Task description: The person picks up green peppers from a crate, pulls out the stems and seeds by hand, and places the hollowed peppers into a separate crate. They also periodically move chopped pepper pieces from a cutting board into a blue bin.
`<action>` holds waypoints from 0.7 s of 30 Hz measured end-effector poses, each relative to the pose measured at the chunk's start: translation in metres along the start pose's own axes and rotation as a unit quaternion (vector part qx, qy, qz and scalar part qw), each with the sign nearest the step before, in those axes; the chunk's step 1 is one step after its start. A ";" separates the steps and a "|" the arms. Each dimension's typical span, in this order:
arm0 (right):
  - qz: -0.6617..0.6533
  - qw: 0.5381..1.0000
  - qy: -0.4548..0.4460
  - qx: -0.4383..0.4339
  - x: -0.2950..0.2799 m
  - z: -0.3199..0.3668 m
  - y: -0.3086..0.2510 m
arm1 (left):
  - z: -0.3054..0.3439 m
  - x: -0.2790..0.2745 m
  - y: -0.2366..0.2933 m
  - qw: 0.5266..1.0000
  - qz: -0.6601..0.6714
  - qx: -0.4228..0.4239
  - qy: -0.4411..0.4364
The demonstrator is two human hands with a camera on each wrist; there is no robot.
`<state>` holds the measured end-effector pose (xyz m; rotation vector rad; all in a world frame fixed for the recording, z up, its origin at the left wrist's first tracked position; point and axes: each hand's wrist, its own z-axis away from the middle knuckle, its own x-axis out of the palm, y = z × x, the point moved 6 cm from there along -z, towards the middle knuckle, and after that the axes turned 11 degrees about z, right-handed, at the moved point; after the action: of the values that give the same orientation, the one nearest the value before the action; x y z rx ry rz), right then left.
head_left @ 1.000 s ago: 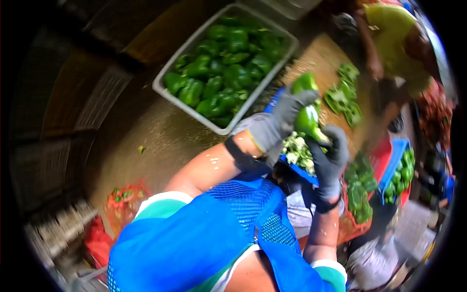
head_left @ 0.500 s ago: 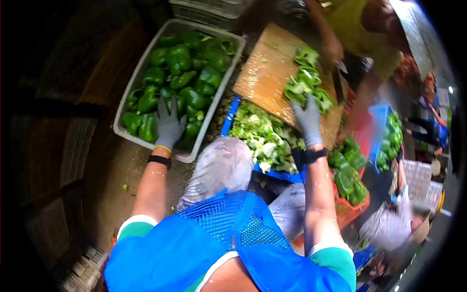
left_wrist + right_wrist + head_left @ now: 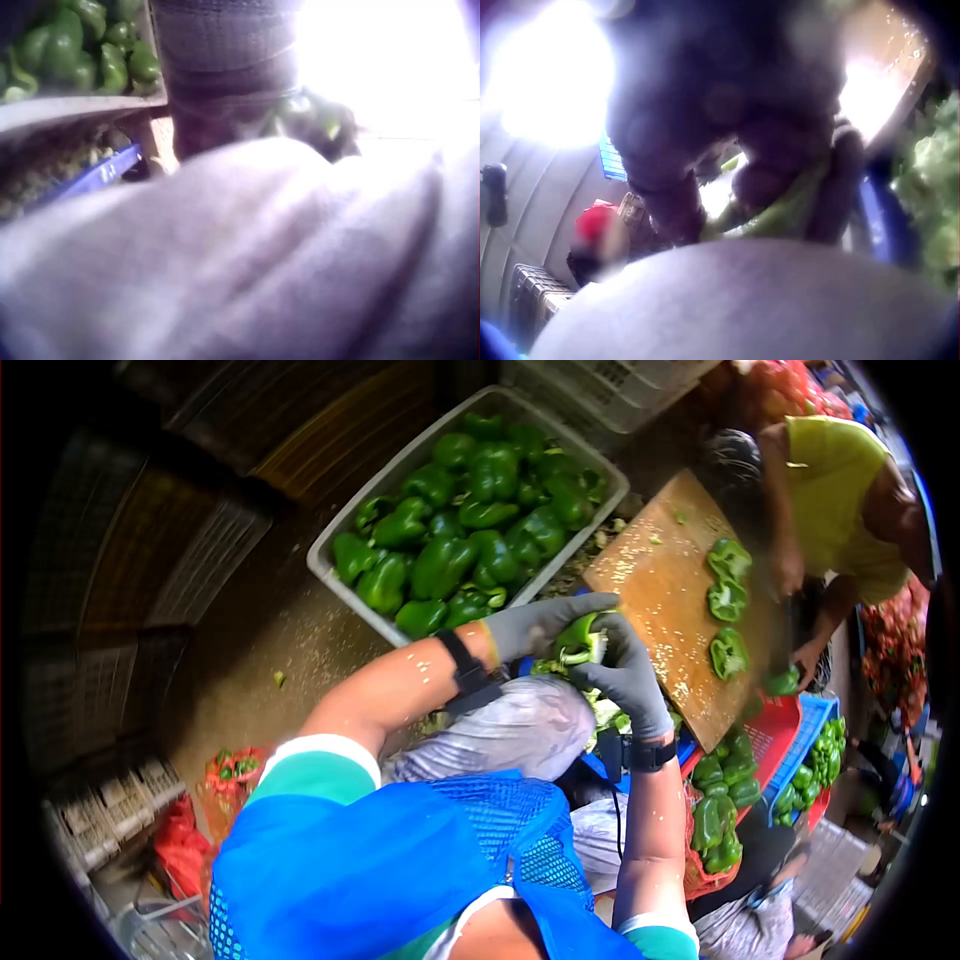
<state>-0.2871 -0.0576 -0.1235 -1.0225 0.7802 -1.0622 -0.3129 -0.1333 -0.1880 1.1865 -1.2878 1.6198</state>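
Observation:
In the head view both grey-gloved hands meet above the knee around one green pepper (image 3: 575,641). My left hand (image 3: 535,627) holds its left side, and my right hand (image 3: 628,672) grips it from the right with bent fingers, a pale cut area showing between them. The right wrist view shows the dark right hand (image 3: 735,127) with fingers curled round a green pepper piece (image 3: 784,217). In the left wrist view a pepper (image 3: 307,116) appears small beyond the pale cloth, and the left fingers are hard to make out. Cut pepper pieces (image 3: 728,653) lie on the wooden board (image 3: 665,600).
A grey crate (image 3: 325,565) of whole peppers stands at upper left. A blue-edged container of pepper scraps (image 3: 608,718) sits below the board. Red netting with peppers (image 3: 715,830) is at right, near a blue crate (image 3: 795,732). Another person in yellow (image 3: 835,490) works across the board.
Half a second ago my left hand was over the crate and my right at the cut pieces on the board. Now they are together around a pepper. Fewer pieces are bunched on the board.

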 end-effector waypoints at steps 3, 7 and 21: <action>0.054 0.998 0.025 -0.030 0.011 -0.001 -0.015 | 0.005 0.024 0.019 0.966 -0.188 0.170 0.051; 0.368 0.910 0.107 -0.157 0.023 0.009 -0.046 | 0.020 0.034 0.025 0.926 -0.230 0.276 0.119; 0.553 0.774 0.304 -0.039 -0.047 0.067 -0.012 | 0.175 0.055 0.115 0.378 -0.497 0.721 0.300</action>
<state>-0.2460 0.0044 -0.0873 -0.0969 1.6808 -0.2670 -0.3993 -0.3295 -0.1567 1.3510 1.6326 1.4979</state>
